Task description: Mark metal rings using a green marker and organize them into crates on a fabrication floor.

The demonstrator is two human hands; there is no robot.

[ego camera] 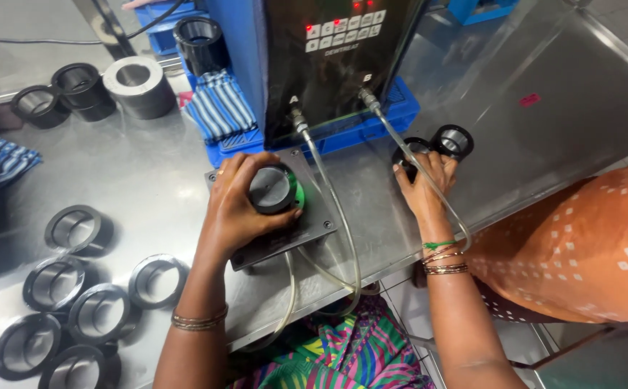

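Steel table (544,144): left hand (235,209) grips 1 ring (272,189) on the gauge plate (314,223); right hand (425,180) closes on another ring (453,141). About 7 rings (76,288) wait.

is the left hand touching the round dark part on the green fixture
Touching. The head view shows the left hand wrapped around the round dark part, fingers against its side on the green fixture.

Brushed, reflective steel tabletop (544,144). Dark, smooth-machined metal rings (76,230), matt grey metal fixture plate (307,223). Clear, glossy plastic hoses (343,223); striped woven cloth (220,108).
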